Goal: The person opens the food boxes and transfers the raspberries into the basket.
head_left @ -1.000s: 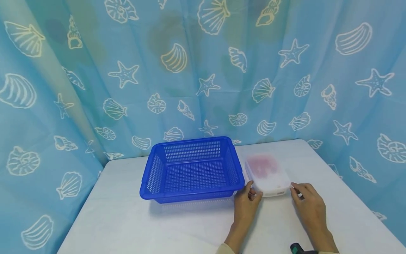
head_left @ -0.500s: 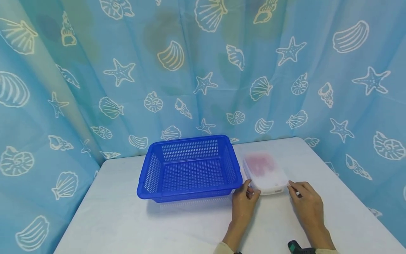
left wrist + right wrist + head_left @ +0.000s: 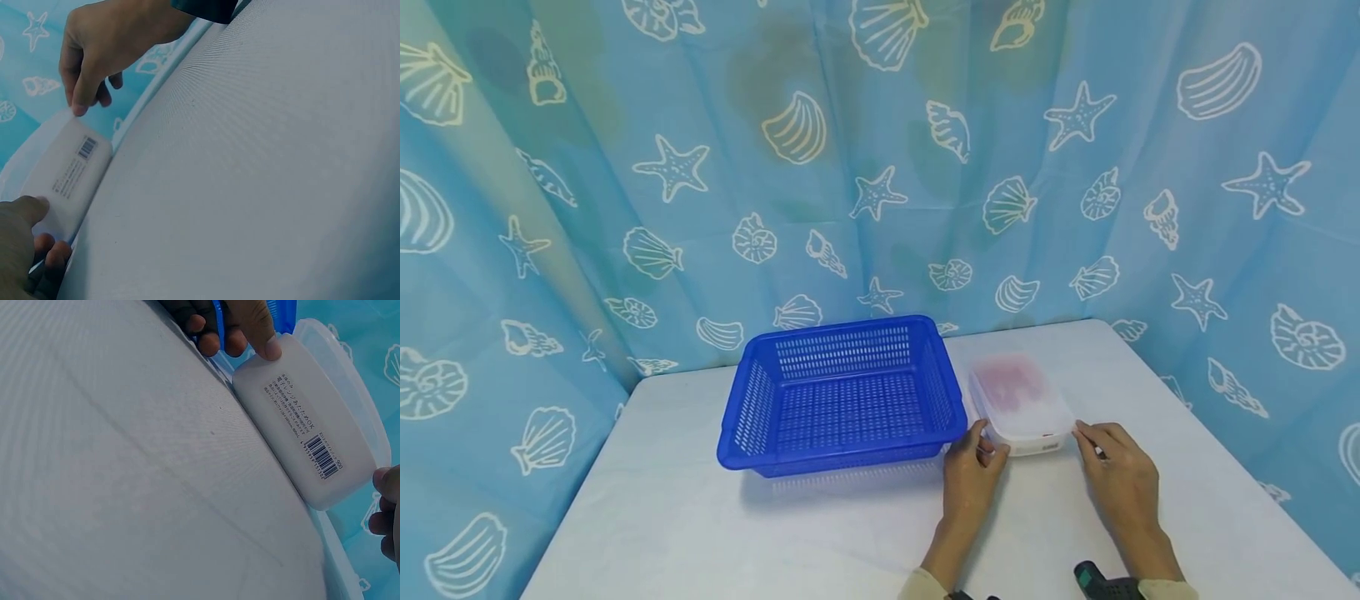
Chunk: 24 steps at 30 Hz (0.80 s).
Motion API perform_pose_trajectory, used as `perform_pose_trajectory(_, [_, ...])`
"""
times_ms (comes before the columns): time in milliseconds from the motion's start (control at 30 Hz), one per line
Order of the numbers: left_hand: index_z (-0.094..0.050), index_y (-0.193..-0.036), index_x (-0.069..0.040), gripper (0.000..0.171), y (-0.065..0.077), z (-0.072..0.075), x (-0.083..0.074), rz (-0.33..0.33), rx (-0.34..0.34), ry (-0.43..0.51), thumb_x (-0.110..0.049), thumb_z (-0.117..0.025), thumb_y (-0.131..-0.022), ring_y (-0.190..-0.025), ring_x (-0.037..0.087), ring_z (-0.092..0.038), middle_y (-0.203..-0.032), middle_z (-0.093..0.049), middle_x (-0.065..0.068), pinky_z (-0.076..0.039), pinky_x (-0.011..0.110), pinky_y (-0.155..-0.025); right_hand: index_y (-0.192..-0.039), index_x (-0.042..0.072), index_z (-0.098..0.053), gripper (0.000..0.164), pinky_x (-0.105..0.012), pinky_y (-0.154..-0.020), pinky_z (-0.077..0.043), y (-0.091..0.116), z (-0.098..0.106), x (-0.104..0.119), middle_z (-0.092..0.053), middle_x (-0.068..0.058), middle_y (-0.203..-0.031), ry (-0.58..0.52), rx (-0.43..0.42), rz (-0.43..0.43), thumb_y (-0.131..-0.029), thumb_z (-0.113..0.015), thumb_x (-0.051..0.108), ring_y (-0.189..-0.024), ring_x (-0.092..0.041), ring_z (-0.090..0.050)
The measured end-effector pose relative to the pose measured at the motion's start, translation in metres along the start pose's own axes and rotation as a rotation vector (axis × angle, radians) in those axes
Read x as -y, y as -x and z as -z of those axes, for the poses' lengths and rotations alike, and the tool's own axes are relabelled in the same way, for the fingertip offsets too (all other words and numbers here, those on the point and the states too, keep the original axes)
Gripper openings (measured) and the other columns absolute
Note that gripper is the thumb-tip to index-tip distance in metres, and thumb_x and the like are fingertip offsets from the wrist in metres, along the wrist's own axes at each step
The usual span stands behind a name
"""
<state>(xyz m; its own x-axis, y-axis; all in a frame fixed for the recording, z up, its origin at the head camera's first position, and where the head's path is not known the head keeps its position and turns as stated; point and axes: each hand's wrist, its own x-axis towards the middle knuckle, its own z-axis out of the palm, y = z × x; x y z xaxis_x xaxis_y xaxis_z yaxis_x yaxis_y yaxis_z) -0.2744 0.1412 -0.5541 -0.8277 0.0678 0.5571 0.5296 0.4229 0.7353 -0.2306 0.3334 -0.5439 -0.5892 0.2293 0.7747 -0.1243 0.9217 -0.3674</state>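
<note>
A white plastic food container [image 3: 1037, 447] with a translucent lid [image 3: 1045, 417] sits on the table; something reddish shows through the lid. Its front wall carries a barcode label, plain in the right wrist view. My left hand [image 3: 972, 483] holds the container's near left corner, thumb [image 3: 271, 349] on the front wall and fingers round the side. At the near right corner my right hand [image 3: 1122, 479] pinches the lid's edge between thumb and forefinger, as the left wrist view [image 3: 103, 53] also shows my right hand.
A blue plastic basket [image 3: 842, 460] with slotted sides stands left of the container, close to my left hand. White cloth covers the table [image 3: 737, 542]. Behind and at both sides hangs a blue curtain [image 3: 820, 192] with shell and starfish prints.
The whole head view has shifted slightly, so everything appears a little further left. Both hands keep their places at the container's near corners; the near right lid edge looks slightly raised.
</note>
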Motion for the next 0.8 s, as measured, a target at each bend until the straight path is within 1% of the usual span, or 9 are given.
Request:
perform_pose_trajectory(133, [-0.068, -0.12, -0.005, 0.038, -0.0003, -0.0001, 0.0001, 0.007, 0.006, 0.002, -0.014, -0.08, -0.085, -0.068, 0.006, -0.057, -0.081, -0.062, -0.002, -0.045, 0.017, -0.065, -0.101, -0.002, -0.076, 0.026, -0.029, -0.07, -0.048, -0.0024, 0.0022, -0.0003, -0.067, -0.008, -0.087, 0.015, -0.012, 0.05, -0.075, -0.083, -0.005, -0.076, -0.026, -0.067])
perform_pose_trajectory(233, [-0.068, -0.121, -0.005, 0.038, -0.0015, 0.0, -0.0003, 0.025, 0.017, 0.015, -0.015, -0.079, -0.086, -0.069, 0.007, -0.057, -0.081, -0.062, -0.002, -0.046, 0.018, -0.065, -0.1, -0.002, -0.076, 0.027, -0.03, -0.074, -0.047, -0.0041, 0.0023, -0.0018, -0.068, -0.008, -0.087, 0.014, -0.013, 0.088, -0.074, -0.084, -0.006, -0.078, -0.026, -0.066])
perform_pose_trajectory(333, [-0.068, -0.121, -0.004, 0.037, -0.0016, 0.0002, -0.0009, 0.027, 0.018, 0.016, -0.014, -0.079, -0.086, -0.069, 0.008, -0.058, -0.082, -0.063, 0.0, -0.046, 0.018, -0.065, -0.099, -0.002, -0.076, 0.027, -0.03, -0.077, -0.045, -0.004, 0.0022, -0.0032, -0.068, -0.01, -0.087, 0.002, -0.017, 0.108, -0.074, -0.083, -0.006, -0.078, -0.027, -0.066])
perform_pose_trajectory(433, [-0.068, -0.12, -0.004, 0.037, -0.0008, 0.0005, -0.0012, 0.02, 0.015, 0.007, -0.014, -0.079, -0.086, -0.069, 0.009, -0.059, -0.082, -0.063, 0.0, -0.046, 0.018, -0.064, -0.099, -0.001, -0.076, 0.026, -0.025, -0.078, -0.044, -0.0028, 0.002, -0.0041, -0.069, -0.01, -0.087, 0.009, -0.022, 0.114, -0.074, -0.083, -0.004, -0.079, -0.029, -0.065])
perform_pose_trajectory(533, [-0.068, -0.12, -0.003, 0.038, -0.0002, 0.0011, -0.0012, 0.019, 0.013, 0.005, -0.013, -0.079, -0.086, -0.068, 0.009, -0.059, -0.081, -0.063, 0.001, -0.046, 0.018, -0.064, -0.1, -0.001, -0.076, 0.026, -0.012, -0.086, -0.04, -0.0029, 0.0009, -0.0039, -0.07, -0.011, -0.089, 0.001, -0.024, 0.109, -0.076, -0.083, -0.003, -0.082, -0.029, -0.065])
perform_pose_trajectory(600, [-0.068, -0.121, -0.004, 0.038, 0.0, 0.0011, -0.0016, 0.025, 0.016, 0.007, -0.013, -0.079, -0.085, -0.069, 0.009, -0.059, -0.081, -0.063, 0.001, -0.046, 0.018, -0.064, -0.1, -0.001, -0.076, 0.025, -0.003, -0.091, -0.031, -0.0036, 0.0004, -0.0037, -0.071, -0.012, -0.09, -0.011, -0.026, 0.103, -0.077, -0.083, -0.003, -0.083, -0.03, -0.065])
perform_pose_trajectory(667, [-0.068, -0.121, -0.004, 0.039, 0.0001, 0.0014, -0.0024, 0.031, 0.02, 0.009, -0.014, -0.079, -0.085, -0.069, 0.009, -0.059, -0.082, -0.063, 0.001, -0.047, 0.018, -0.065, -0.101, -0.002, -0.075, 0.025, 0.0, -0.095, -0.024, -0.0045, 0.0002, -0.0036, -0.071, -0.013, -0.092, -0.021, -0.028, 0.101, -0.077, -0.082, -0.003, -0.084, -0.03, -0.065])
perform_pose_trajectory(800, [-0.068, -0.121, -0.004, 0.039, 0.0002, 0.0014, -0.003, 0.034, 0.022, 0.004, -0.014, -0.079, -0.085, -0.069, 0.009, -0.059, -0.082, -0.063, 0.001, -0.047, 0.018, -0.065, -0.101, -0.002, -0.075, 0.025, -0.001, -0.096, -0.024, -0.0065, 0.0006, -0.0036, -0.07, -0.014, -0.092, -0.037, -0.048, 0.121, -0.077, -0.082, -0.005, -0.085, -0.031, -0.065])
